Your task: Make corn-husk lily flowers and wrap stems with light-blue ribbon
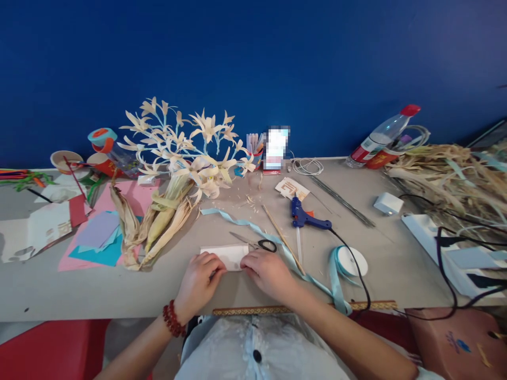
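Observation:
A small white piece of paper or card lies near the table's front edge, held at both ends. My left hand grips its left end with curled fingers. At the right end, my right hand pinches the paper between thumb and fingers. Just behind it lie scissors, their handles partly hidden by my right hand. A light blue ribbon runs past on the far side, beside a thin wooden stick. Its spool rests to the right.
A blue glue gun lies right of centre, its black cord trailing forward. Corn husks and a husk-flower bouquet are at left. A bottle leans at the back right near a power strip. A phone stands against the wall.

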`<state>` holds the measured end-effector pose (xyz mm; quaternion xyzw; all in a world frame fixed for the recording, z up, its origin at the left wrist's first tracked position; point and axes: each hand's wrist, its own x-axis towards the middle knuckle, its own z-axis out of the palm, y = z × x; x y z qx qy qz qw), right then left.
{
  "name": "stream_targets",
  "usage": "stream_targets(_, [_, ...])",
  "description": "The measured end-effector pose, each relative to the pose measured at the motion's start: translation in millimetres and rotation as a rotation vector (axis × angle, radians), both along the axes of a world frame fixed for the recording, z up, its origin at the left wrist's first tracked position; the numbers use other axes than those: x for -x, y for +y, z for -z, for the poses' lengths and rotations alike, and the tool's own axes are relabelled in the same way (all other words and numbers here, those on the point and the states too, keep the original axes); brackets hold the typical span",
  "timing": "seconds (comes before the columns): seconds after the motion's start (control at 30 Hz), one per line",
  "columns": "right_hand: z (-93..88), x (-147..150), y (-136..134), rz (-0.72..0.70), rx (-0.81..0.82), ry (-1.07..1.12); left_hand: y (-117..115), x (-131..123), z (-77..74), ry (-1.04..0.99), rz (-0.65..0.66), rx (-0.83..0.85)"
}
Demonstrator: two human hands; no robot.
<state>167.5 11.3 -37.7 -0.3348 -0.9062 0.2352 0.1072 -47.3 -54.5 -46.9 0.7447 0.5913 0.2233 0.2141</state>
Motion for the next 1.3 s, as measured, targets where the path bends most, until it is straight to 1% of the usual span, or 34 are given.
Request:
stream_targets(0.1, [-0.7,4,-7,0.015,-0.060,-0.051,0,0,-1.0,0.001,0.001,0.009])
stream_targets(0.23, [5.0,15,-14,-0.017,-0.145,-0.091,-2,2,-0.3,-0.008,0.018,-0.001])
stream_targets(0.37, [6.7,23,-8,0.014,-0.090,-0.078,4,5,0.7,0.016,0.023,0.041])
stream_targets(0.5, [4.9,23,-2,0.021,-0.032,-0.069,8,12,1.0,0.055,0.030,0.071])
stream_targets(0.63, [6.0,20,-4,0.018,-0.007,-0.022,-2,23,-1.0,0.007,0.091,0.040])
stream_targets(0.73, [7.7,19,-7,0.029,-0.001,-0.005,-8,29,-2.6,0.033,0.064,0.010])
stream_targets(0.8, [8.1,19,-8,0.037,0.002,-0.006,-6,30,-3.2,0.085,0.063,0.004])
stream_targets(0.9, [7.8,19,-6,0.034,0.018,-0.008,4,32,-3.4,0.157,0.127,0.022])
stream_targets(0.97, [7.2,20,-4,0.030,0.031,-0.002,10,36,-3.6,0.168,0.174,0.031])
stream_targets(1.1, [4.7,20,-1,0.025,0.061,-0.012,6,50,-4.2,0.098,0.243,0.032])
stream_targets(1.2, [3.0,20,0,0.010,0.082,-0.038,0,56,-4.7,0.121,0.217,0.044])
stream_targets(1.3, [2.8,20,2,-0.004,0.088,-0.050,1,57,-6.4,0.205,0.175,0.046])
